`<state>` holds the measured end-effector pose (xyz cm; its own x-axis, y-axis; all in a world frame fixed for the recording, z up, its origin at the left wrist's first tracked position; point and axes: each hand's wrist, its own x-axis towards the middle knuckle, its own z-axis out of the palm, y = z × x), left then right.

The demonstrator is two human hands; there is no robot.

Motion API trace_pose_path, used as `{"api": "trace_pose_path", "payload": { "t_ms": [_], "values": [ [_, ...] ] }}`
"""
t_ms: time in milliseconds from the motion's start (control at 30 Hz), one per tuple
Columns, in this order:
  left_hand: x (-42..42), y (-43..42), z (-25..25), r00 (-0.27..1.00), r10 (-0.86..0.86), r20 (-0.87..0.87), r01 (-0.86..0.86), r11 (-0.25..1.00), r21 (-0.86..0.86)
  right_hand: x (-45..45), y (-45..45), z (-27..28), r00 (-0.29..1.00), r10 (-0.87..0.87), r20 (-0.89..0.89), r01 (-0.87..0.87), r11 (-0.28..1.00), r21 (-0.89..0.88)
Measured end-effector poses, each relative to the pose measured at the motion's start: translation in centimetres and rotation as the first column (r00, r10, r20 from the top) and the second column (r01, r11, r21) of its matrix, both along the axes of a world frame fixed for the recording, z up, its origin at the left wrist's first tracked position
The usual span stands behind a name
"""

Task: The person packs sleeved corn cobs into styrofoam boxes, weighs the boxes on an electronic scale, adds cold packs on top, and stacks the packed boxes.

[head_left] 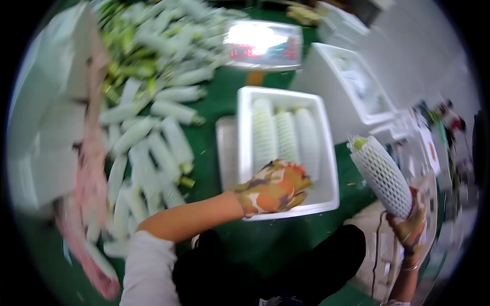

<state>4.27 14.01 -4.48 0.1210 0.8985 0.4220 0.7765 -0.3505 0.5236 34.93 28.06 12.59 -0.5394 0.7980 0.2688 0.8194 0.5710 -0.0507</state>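
Note:
My left hand (pixel 275 188), in a camouflage-patterned glove, lies over the near part of a white foam box (pixel 331 153). Its fingers are slightly bent and apart, with nothing seen in them. Three long pale green vegetables in white foam net sleeves (pixel 287 136) lie side by side in the box; the hand covers some of their near ends. Out to the right, my right hand (pixel 412 222), gloved alike, is closed round the lower end of another vegetable in a foam net sleeve (pixel 382 176). That one is tilted, its greenish tip pointing up and left.
Many sleeved vegetables (pixel 163 148) are heaped on the green floor at left, beside pink sheeting (pixel 92 168). A scale display (pixel 263 46) with red digits stands behind the box. Another open foam box (pixel 370 120) is at right, above a beige plastic stool-like object (pixel 370 224).

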Motion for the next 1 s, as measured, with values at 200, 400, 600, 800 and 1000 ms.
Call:
{"api": "trace_pose_path", "payload": {
  "t_ms": [200, 400, 600, 800, 1000],
  "values": [
    [-3.8, -19.0, -6.7, 0.103, 0.736, 0.669, -0.836, 0.429, -0.342, -16.5, -12.1, -8.0, 0.837, 0.266, -0.478, -0.545, 0.323, -0.773],
    [-4.0, -38.1, -11.4, -0.608, 0.452, 0.652, -0.783, -0.207, -0.587, -29.2, -27.0, -25.5, 0.644, 0.606, -0.467, -0.666, 0.143, -0.732],
    [-4.6, -36.4, -12.9, -0.293, 0.822, 0.489, -0.954, -0.218, -0.206, -32.0, -30.4, -34.5, 0.824, 0.565, -0.048, -0.391, 0.505, -0.77],
    [-13.0, -25.2, -19.4, -0.098, 0.99, 0.101, -0.995, -0.095, -0.039, -29.8, -27.6, -33.6, 0.929, 0.367, -0.047, -0.141, 0.233, -0.962],
    [-16.0, -27.9, -18.2, -0.111, 0.893, 0.436, -0.724, 0.227, -0.651, -26.2, -26.2, -30.0, 0.92, 0.262, -0.293, -0.358, 0.25, -0.9]
  ]
}}
